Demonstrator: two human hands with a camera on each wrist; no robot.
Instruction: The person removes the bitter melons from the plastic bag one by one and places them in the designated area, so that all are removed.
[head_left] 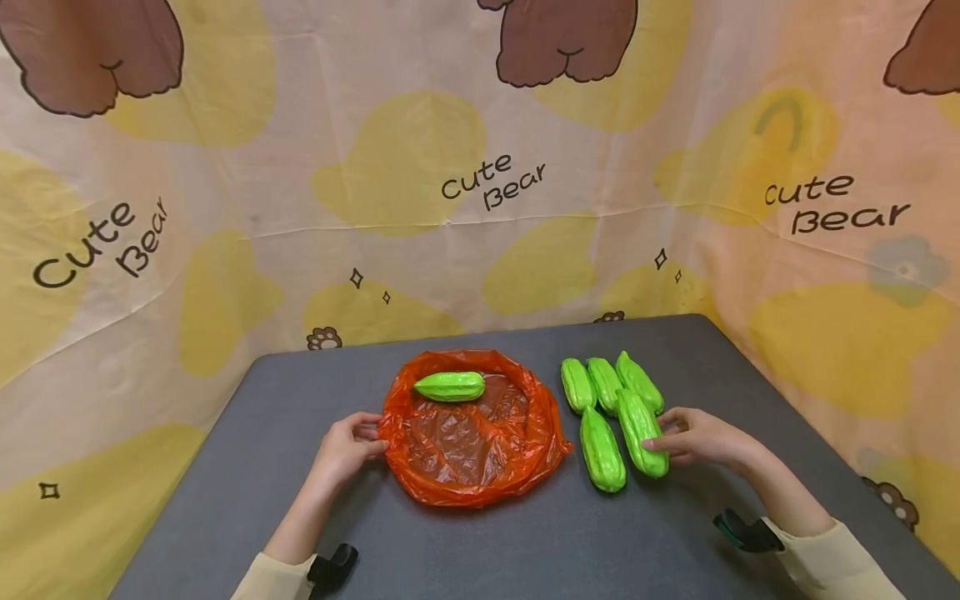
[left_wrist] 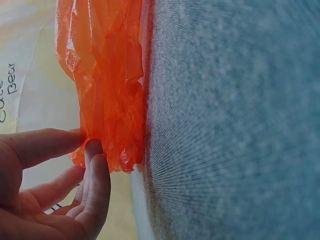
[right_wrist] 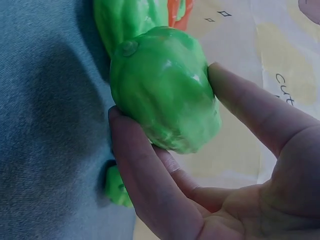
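An orange plastic bag point(head_left: 474, 496), its rim rolled into a ring, lies spread on the table with one bright green ribbed bitter melon point(head_left: 450, 387) inside, near its back. My left hand point(head_left: 348, 450) is at the bag's left edge; in the left wrist view, thumb and fingers pinch the thin orange film point(left_wrist: 112, 100). To the right of the bag, my right hand point(head_left: 701, 437) grips another bitter melon point(head_left: 640, 433) between thumb and fingers. Its blunt end point(right_wrist: 165, 90) faces the right wrist camera. Whether this melon is off the table is hard to tell.
Several more bitter melons point(head_left: 602, 450) lie close around the gripped one, between bag and right hand. The grey table point(head_left: 510, 554) has a patterned cloth backdrop point(head_left: 420, 167) behind it and along both sides.
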